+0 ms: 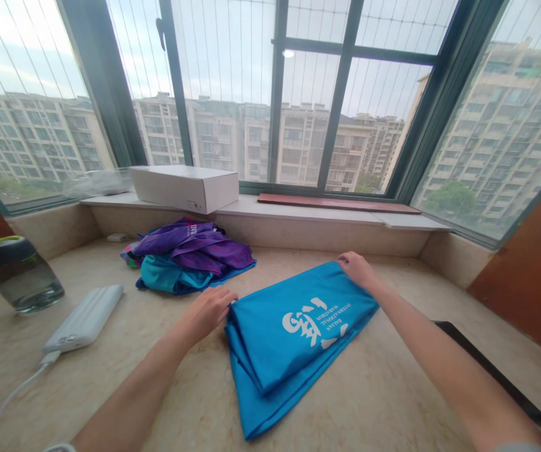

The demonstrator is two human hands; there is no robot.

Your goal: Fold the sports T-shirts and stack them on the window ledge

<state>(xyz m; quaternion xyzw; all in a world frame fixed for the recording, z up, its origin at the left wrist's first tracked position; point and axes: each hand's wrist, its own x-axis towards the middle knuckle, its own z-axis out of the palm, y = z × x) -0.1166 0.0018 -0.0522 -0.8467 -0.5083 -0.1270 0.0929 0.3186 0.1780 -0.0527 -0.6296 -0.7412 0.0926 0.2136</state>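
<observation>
A bright blue garment [289,339] with white print lies folded on the marble sill surface [374,402] in front of me. My left hand [209,311] rests at its near left edge, fingers curled onto the folded fabric. My right hand [358,269] presses on the garment's far corner, fingers over the cloth. Whether either hand pinches the fabric is hard to tell; both touch it.
A pile of purple and teal clothes [190,254] lies at the back left. A white box [183,187] sits on the window ledge. A white power bank [85,319] with cable and a dark jar [16,273] stand left. A black flat object [487,370] lies right.
</observation>
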